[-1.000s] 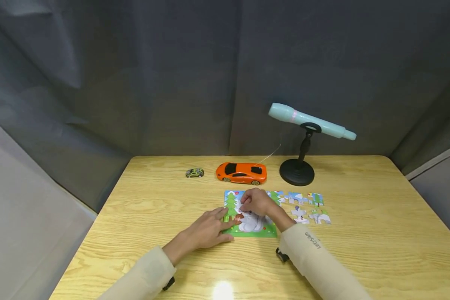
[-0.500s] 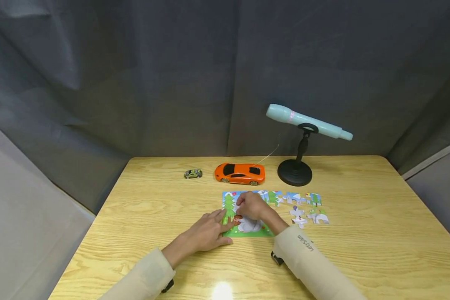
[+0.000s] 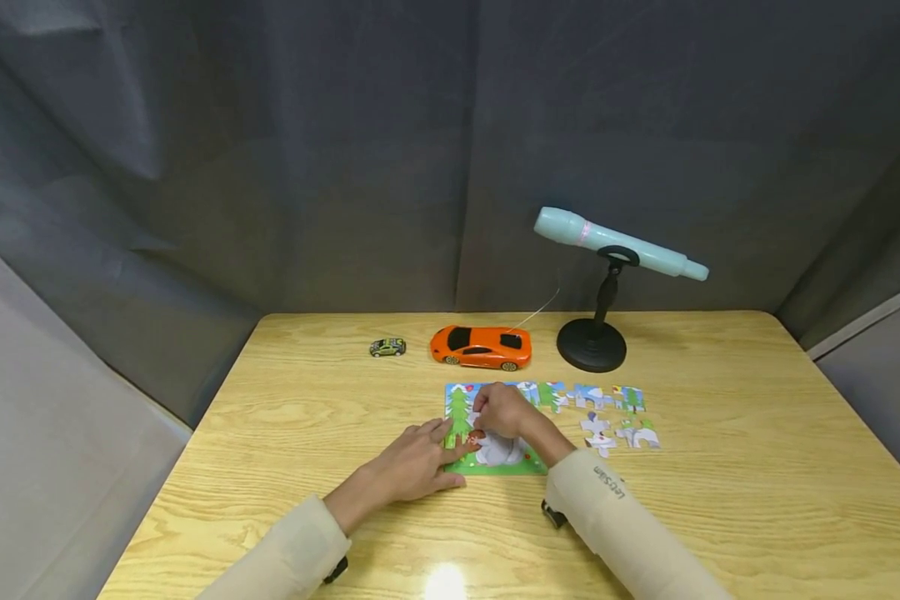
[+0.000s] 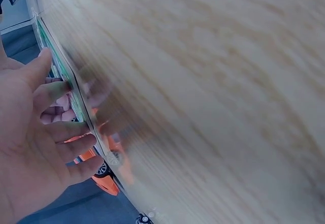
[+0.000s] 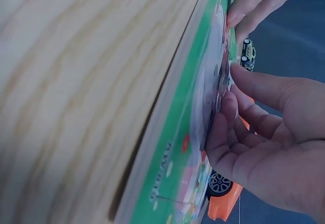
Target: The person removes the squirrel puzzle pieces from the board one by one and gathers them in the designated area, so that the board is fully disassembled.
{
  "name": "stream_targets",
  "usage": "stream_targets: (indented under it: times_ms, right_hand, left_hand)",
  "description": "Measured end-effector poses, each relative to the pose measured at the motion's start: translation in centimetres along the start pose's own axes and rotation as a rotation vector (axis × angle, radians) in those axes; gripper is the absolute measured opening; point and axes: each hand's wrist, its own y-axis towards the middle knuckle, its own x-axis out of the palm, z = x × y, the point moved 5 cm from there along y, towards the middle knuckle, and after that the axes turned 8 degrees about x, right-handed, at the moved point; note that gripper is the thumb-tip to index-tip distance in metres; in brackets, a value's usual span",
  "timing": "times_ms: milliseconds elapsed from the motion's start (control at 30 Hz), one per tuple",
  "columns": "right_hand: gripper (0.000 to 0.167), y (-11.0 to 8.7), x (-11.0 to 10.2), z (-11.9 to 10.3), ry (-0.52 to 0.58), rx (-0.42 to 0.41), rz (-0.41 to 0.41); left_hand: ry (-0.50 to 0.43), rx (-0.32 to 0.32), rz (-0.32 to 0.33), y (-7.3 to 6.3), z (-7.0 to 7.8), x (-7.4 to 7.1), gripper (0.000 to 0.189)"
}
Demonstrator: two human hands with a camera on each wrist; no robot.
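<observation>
A picture puzzle (image 3: 501, 454) with green trees and a grey-white animal lies on the table, its green border showing in the head view. My left hand (image 3: 418, 461) rests at its left side, fingers spread and fairly straight on the picture. Over the upper middle is my right hand (image 3: 506, 410), which hides part of the picture. In the right wrist view my right hand (image 5: 254, 117) has thumb and fingertips close together on a thin greyish puzzle piece (image 5: 221, 84) at the picture's surface. The left wrist view shows the left fingertips right at the puzzle's edge.
Several loose puzzle pieces (image 3: 636, 433) lie right of the puzzle. Behind it stand an orange toy car (image 3: 483, 347), a small green toy car (image 3: 387, 347) and a light-blue microphone (image 3: 618, 243) on a black stand (image 3: 592, 345). A dark curtain (image 3: 360, 167) hangs behind the table.
My right hand has shifted slightly down and left over the puzzle, then stayed there. The left hand has kept its place at the puzzle's left side.
</observation>
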Motion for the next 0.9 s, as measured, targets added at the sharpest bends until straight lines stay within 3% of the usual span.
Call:
stream_targets:
  times_ms: [300,533,900]
  right_hand:
    - [0.011,-0.5,-0.9,-0.5,0.049,-0.058,0.015]
    - [0.005,-0.6,-1.5,-0.2,0.148,-0.086,-0.039]
    - [0.009,-1.7,-4.8,2.7,0.253,-0.168,-0.066]
  left_hand:
    - [-0.007,0.005,0.007,-0.1,0.1,-0.1,0.052]
    - [-0.016,0.012,0.018,-0.1,0.0,-0.1,0.052]
    - [-0.048,-0.012,0.009,-0.1,-0.2,0.3,0.053]
